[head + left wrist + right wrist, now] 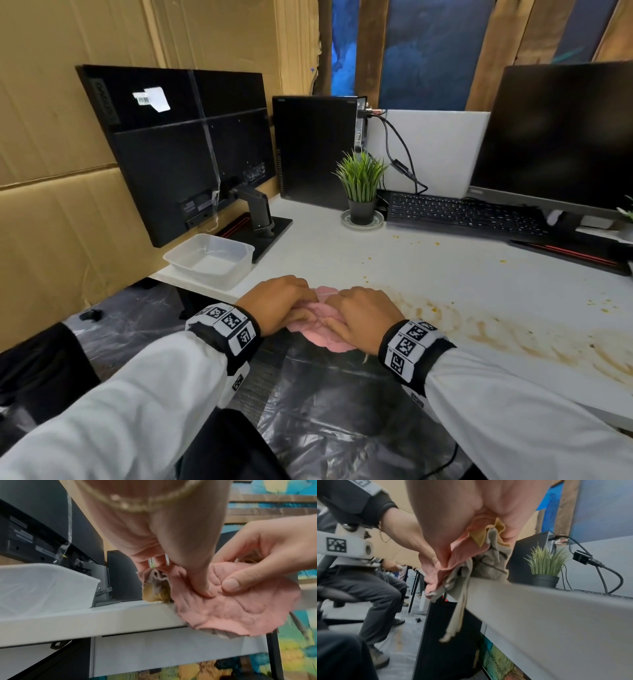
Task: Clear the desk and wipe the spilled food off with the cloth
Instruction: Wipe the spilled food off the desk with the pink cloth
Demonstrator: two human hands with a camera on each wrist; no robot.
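Note:
A pink cloth [325,334] lies bunched over the near edge of the white desk [445,274], part of it hanging past the edge. My left hand [301,308] and right hand [339,318] grip it side by side. In the left wrist view my left hand [178,577] pinches a fold of the cloth [231,615] with the thumb on top, and the right hand's thumb [230,584] presses next to it. Yellow-brown food shows inside the folds [157,596]. Brown smears and crumbs of the spill [486,329] spread over the desk to the right of my hands.
An empty clear plastic container [209,260] stands at the desk's left corner, before a monitor's back [178,147]. Behind are a PC tower [315,150], a potted plant [361,192], a keyboard [462,212] and a second monitor [561,137]. Plastic sheeting [325,411] covers the floor below.

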